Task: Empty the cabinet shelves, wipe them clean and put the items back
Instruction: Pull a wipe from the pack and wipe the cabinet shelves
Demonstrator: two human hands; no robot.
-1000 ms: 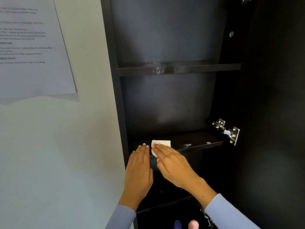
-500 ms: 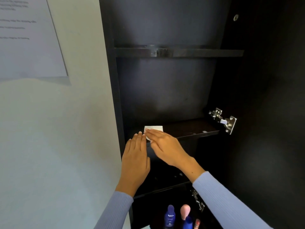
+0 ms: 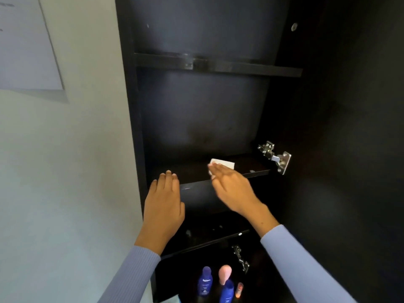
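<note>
Head view. The right hand [image 3: 231, 189] lies flat on a white wipe [image 3: 222, 164] on the middle shelf [image 3: 247, 174] of the dark cabinet [image 3: 129, 127]; its fingers [image 3: 215, 169] are straight and press the wipe down, not curled round it. The wipe shows just beyond the fingertips, towards the back panel. The left hand [image 3: 162, 204] is released, fingers together and extended, tips at the shelf's front edge to the left of the wipe — whether they touch the edge cannot be told. Right of the pressing fingers, a pale speck [image 3: 251, 171] sits near the shelf front, with a metal hinge [image 3: 276, 157] beyond it. Above the fingers the upper shelf [image 3: 218, 65] looks bare. Well below both hands stand two blue bottles [image 3: 205, 281], a pink bottle [image 3: 224, 274] and a small tube [image 3: 239, 288].

Risks, as judged: a flat press gives little hold, so the wipe may slip from under the fingers or bunch up; a sweep carried far right could catch the hinge; a short stroke would leave the speck behind.

Against the frame half a second earlier: the right hand and wipe have moved rightwards along the shelf, away from the left hand, which had been almost touching it — a gap now separates them. The camera has tipped lower, showing more of the bottles.
</note>
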